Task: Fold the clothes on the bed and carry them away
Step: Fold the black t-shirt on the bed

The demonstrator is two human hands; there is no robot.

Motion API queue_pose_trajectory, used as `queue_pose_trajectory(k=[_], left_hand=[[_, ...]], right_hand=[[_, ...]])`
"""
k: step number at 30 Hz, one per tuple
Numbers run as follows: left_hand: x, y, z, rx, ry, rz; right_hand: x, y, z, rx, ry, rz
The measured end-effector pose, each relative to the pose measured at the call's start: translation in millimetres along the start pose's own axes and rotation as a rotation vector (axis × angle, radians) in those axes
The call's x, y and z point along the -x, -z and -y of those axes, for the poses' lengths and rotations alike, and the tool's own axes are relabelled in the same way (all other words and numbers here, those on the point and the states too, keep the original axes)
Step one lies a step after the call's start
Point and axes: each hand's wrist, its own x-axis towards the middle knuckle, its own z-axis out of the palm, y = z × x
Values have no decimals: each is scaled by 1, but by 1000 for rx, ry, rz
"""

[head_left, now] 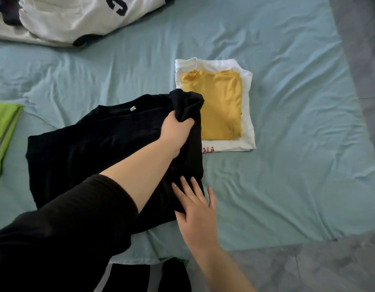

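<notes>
Black shirt [81,148] lies flat on the bed [287,144], right in front of the person. Its collar and little white tag are at the far end and the hem is at the near end, so the long axis runs away from the body, tilted a touch to the right.

Left hand [176,129] is up at the far right corner, fingers curled round a bunched handful of black fabric. It looks like the sleeve, raised off the sheet. Right hand [198,211] is low on that same edge, fingers straight and spread, resting flat where shirt meets sheet and gripping nothing.

Both hands are working 1 side, and the rest of the shirt spreads out to their left. That's the relation that counts. My read is a fold inward, leftward across the chest, with the left hand carrying the fabric and the right pinning the line.

Just beside the bunch, touching or overlapping, I can't tell which, sits a stack of 2 folded pieces, a yellow top [216,106] on a white shirt [248,123]. Further out, a green garment [3,127] lies at the left edge. A white jersey [77,15] with dark lettering is heaped at the far left, not yet folded.
</notes>
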Motion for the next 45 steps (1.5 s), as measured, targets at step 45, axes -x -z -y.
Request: queue_pose_trajectory(k=[45], left_hand=[[-16,289,119,-1220,-35,-75]], right_hand=[[-188,-88,134,566,247,324]])
